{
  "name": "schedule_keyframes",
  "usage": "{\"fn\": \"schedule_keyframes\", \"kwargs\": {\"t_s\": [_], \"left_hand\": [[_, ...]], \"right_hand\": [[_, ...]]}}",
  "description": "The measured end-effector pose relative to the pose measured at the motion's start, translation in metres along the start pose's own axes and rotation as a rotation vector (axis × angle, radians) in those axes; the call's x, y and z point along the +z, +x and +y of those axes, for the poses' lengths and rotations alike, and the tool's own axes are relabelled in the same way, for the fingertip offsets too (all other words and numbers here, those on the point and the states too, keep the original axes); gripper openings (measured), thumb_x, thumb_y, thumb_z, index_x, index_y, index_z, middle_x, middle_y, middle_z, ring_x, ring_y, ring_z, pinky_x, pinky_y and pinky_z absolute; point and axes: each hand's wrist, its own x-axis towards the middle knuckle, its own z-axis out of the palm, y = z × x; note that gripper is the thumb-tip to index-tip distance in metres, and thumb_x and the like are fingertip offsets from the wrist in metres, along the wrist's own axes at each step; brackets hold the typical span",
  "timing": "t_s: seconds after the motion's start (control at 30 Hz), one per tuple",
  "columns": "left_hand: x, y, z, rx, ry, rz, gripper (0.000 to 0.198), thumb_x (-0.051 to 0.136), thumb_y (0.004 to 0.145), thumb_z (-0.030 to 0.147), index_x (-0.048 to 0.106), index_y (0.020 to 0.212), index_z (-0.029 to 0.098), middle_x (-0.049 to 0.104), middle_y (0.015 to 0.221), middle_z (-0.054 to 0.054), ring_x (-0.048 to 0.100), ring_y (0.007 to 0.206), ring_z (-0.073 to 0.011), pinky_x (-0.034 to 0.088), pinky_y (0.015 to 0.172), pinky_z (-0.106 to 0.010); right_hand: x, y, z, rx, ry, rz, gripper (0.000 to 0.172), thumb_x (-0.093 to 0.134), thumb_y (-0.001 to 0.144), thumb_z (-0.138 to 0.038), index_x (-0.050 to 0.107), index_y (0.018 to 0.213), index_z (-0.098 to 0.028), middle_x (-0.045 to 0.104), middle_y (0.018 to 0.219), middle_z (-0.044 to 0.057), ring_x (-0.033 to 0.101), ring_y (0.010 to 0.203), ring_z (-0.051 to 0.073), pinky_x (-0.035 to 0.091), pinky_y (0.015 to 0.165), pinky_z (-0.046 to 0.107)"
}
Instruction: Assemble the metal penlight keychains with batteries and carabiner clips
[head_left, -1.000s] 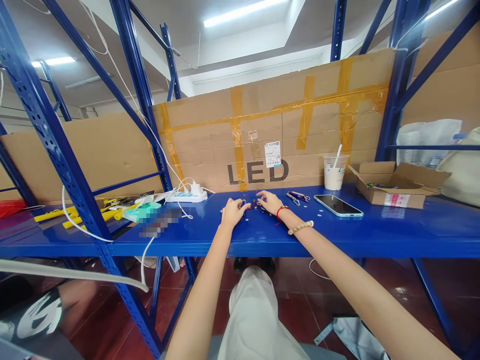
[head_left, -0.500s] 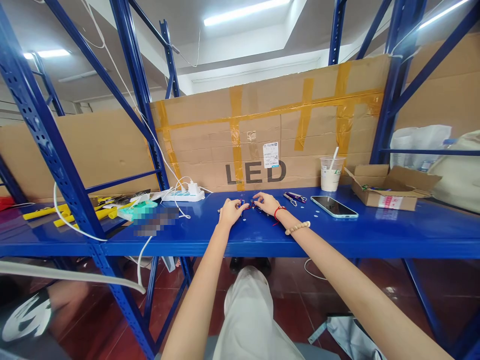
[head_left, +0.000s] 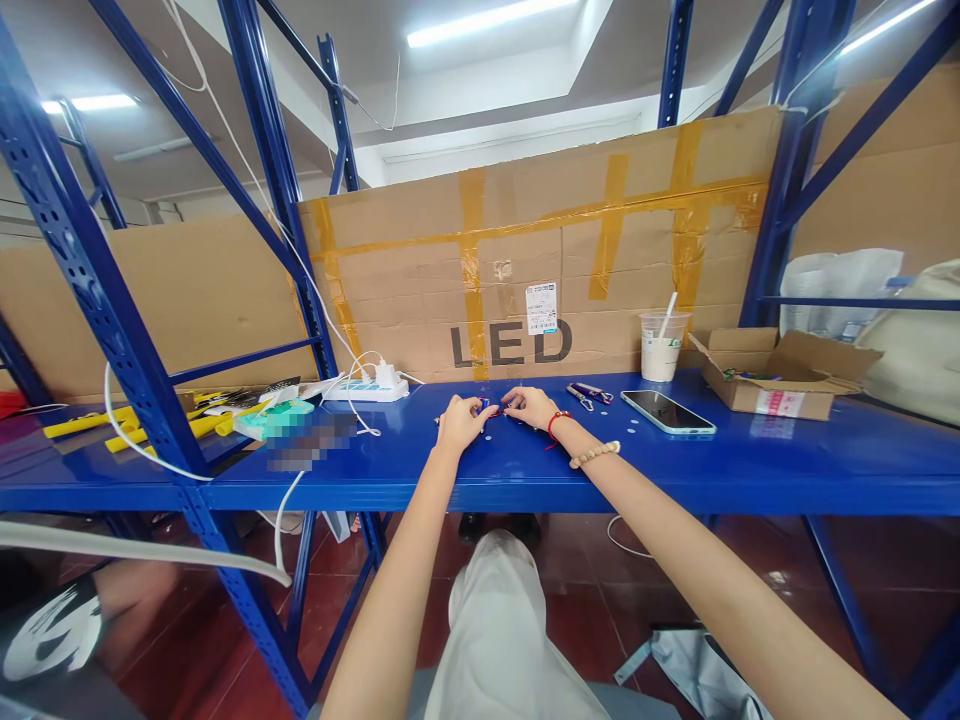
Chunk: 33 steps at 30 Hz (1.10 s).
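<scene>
My left hand (head_left: 460, 425) rests low over the blue shelf top, its thumb and fingers closed on a small blue-and-red piece (head_left: 487, 405) whose kind is too small to tell. Close on its right, my right hand (head_left: 531, 408) has its fingertips pinched together at the same spot. Whatever those right fingers hold is hidden. A red string and a beaded bracelet (head_left: 595, 456) circle my right wrist. Beyond the right hand lie small metal clip-like items (head_left: 589, 395) with purplish parts. A few tiny pale bits (head_left: 489, 436) are scattered around the hands.
To the right are a phone (head_left: 667, 411), a cup with a straw (head_left: 663, 345) and an open cardboard box (head_left: 780, 385). A white power strip (head_left: 375, 388) with cables and yellow-handled items (head_left: 199, 428) lie left. Blue posts (head_left: 112, 270) and cardboard (head_left: 420, 290) bound the shelf.
My right fingertips have drawn in slightly, and the dark bit seen at them before no longer shows. My left hand has stayed almost in place.
</scene>
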Motion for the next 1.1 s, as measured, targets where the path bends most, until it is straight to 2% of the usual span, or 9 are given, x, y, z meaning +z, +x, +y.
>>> {"fn": "schedule_keyframes", "kwargs": {"t_s": [0.27, 0.37, 0.57, 0.67, 0.93, 1.1], "left_hand": [[-0.002, -0.001, 0.002, 0.001, -0.018, 0.028, 0.033, 0.047, 0.082, 0.049, 0.057, 0.069, 0.021, 0.057, 0.065, -0.002, 0.053, 0.091, -0.0192, 0.042, 0.063, -0.024], [-0.004, -0.001, 0.004, 0.002, -0.005, 0.071, 0.033, 0.045, 0.084, 0.048, 0.057, 0.070, 0.021, 0.055, 0.065, -0.002, 0.053, 0.088, -0.0184, 0.040, 0.061, -0.023], [-0.009, -0.004, 0.008, -0.106, -0.013, 0.388, 0.031, 0.045, 0.084, 0.046, 0.059, 0.074, 0.021, 0.052, 0.072, -0.003, 0.053, 0.084, -0.0168, 0.040, 0.060, -0.023], [-0.012, -0.005, 0.008, -0.124, 0.000, 0.473, 0.033, 0.041, 0.086, 0.045, 0.058, 0.072, 0.020, 0.052, 0.073, -0.004, 0.051, 0.085, -0.0172, 0.039, 0.061, -0.023], [-0.012, -0.006, 0.009, -0.092, 0.009, 0.508, 0.030, 0.035, 0.090, 0.037, 0.059, 0.087, 0.020, 0.059, 0.087, -0.008, 0.046, 0.097, -0.0211, 0.043, 0.070, -0.026], [-0.010, -0.004, 0.007, -0.118, -0.001, 0.506, 0.029, 0.037, 0.089, 0.037, 0.060, 0.093, 0.020, 0.054, 0.105, -0.010, 0.046, 0.105, -0.0236, 0.045, 0.076, -0.031]], "right_hand": [[0.001, 0.002, 0.003, -0.032, 0.050, 0.046, 0.020, 0.062, 0.074, -0.022, 0.064, 0.094, -0.019, 0.068, 0.081, 0.001, 0.062, 0.071, 0.011, 0.048, 0.064, 0.021], [-0.002, 0.000, -0.002, -0.011, 0.067, 0.057, 0.017, 0.063, 0.074, -0.020, 0.064, 0.091, -0.019, 0.069, 0.082, 0.001, 0.063, 0.073, 0.011, 0.048, 0.067, 0.022], [-0.005, -0.003, -0.006, 0.028, 0.032, 0.075, 0.017, 0.059, 0.076, -0.015, 0.065, 0.090, -0.021, 0.069, 0.085, 0.000, 0.064, 0.078, 0.012, 0.049, 0.070, 0.024], [-0.005, -0.003, -0.006, 0.029, 0.015, 0.080, 0.018, 0.059, 0.075, -0.016, 0.065, 0.091, -0.021, 0.069, 0.085, 0.000, 0.064, 0.077, 0.013, 0.050, 0.069, 0.025], [-0.006, -0.005, -0.009, 0.023, 0.015, 0.065, 0.019, 0.060, 0.073, -0.018, 0.065, 0.091, -0.021, 0.070, 0.084, 0.000, 0.063, 0.077, 0.013, 0.050, 0.069, 0.024], [-0.006, -0.005, -0.009, 0.014, 0.009, 0.065, 0.018, 0.061, 0.072, -0.019, 0.065, 0.090, -0.021, 0.070, 0.082, -0.001, 0.063, 0.076, 0.012, 0.049, 0.067, 0.023]]}}
